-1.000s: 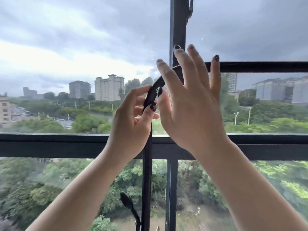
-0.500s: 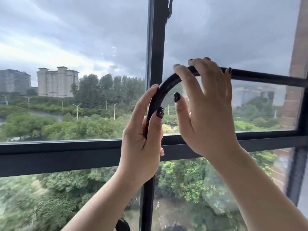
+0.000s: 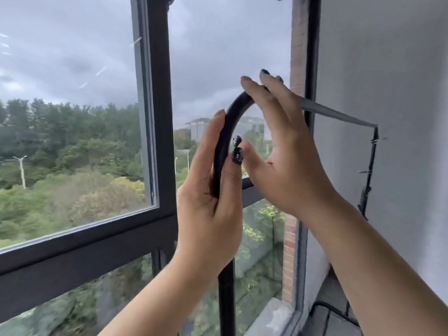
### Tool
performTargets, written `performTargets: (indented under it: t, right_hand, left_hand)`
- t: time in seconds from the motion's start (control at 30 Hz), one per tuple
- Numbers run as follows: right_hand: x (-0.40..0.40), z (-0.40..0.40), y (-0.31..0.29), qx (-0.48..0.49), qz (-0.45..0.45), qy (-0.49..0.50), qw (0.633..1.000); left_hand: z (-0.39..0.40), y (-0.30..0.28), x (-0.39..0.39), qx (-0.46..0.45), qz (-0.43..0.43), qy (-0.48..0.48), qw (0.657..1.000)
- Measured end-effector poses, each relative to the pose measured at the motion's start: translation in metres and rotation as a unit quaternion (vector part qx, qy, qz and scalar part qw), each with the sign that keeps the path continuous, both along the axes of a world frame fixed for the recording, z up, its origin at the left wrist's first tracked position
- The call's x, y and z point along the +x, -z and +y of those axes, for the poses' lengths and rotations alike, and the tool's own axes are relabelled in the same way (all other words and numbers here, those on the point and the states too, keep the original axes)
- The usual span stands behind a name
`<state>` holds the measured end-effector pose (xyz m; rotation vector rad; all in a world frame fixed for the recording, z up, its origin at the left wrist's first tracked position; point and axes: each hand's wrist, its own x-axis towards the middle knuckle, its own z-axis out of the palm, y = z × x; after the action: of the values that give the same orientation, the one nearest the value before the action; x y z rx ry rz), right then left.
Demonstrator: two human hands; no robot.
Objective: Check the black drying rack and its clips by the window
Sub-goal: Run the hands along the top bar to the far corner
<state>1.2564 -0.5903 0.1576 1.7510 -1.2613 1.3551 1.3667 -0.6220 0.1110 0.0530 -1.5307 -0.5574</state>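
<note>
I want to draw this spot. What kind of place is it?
Probably a home's window corner, high up in a building: a dark window frame, treetops below outside, and a black drying rack beside a white wall.

Grey window ledge (image 3: 271, 314), black-edged grey pad (image 3: 332, 321) just beside it.
</note>
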Motion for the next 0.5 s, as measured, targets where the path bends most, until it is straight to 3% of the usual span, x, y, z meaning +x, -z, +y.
performTargets:
  t: [0.3,0.43,0.5]
  right_hand:
    - [0.012,0.063,0.051,0.038,-0.157,0.036,0.986]
    - [0.018,0.086,0.085,0.095,-0.327,-0.051,0.939]
    - [0.023,0.095,0.106,0.141,-0.362,-0.067,0.919]
  left_hand:
    - [0.019,0.010,-0.011,-0.003,-0.001,0.126,0.992]
    - [0.033,0.008,-0.014,-0.008,-0.005,0.137,0.991]
    - [0.042,0.006,-0.019,-0.017,-0.005,0.147,0.989]
